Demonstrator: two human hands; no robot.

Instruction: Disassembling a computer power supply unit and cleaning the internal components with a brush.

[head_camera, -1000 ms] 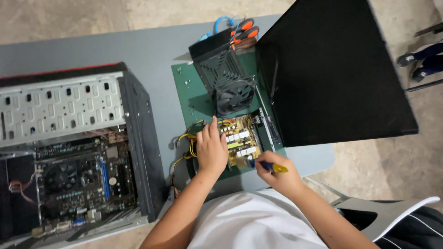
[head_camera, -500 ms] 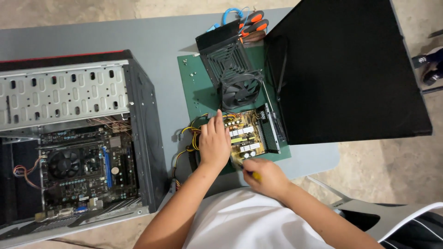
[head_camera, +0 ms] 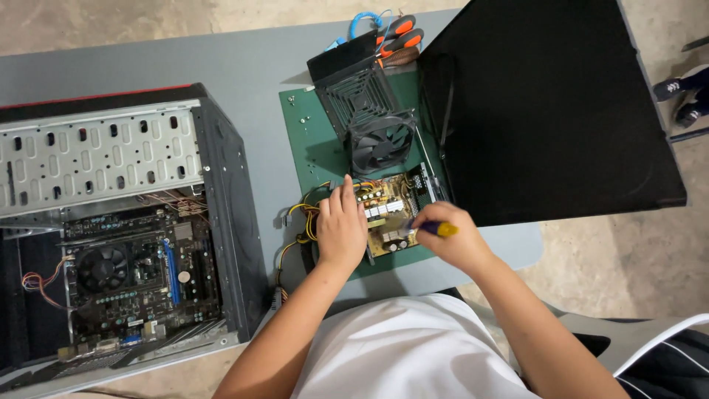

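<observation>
An opened power supply lies on a green mat (head_camera: 310, 148), its tan circuit board (head_camera: 388, 207) exposed. My left hand (head_camera: 341, 229) presses flat on the board's left side, beside yellow and black wires (head_camera: 299, 222). My right hand (head_camera: 454, 240) grips a screwdriver with a blue and yellow handle (head_camera: 436, 229), its tip pointing down at the board's lower right corner. The black lid with a round fan (head_camera: 380, 144) stands tilted just behind the board.
An open computer case (head_camera: 125, 222) with a motherboard lies at the left. A large black side panel (head_camera: 546, 103) covers the table's right part. Orange-handled pliers (head_camera: 399, 37) and a blue coiled cord (head_camera: 362, 22) lie at the far edge. Someone's shoes (head_camera: 683, 100) show at right.
My right hand with the screwdriver has shifted slightly on the board's lower right corner. My left hand stays pressed on the board. The camera view has drifted.
</observation>
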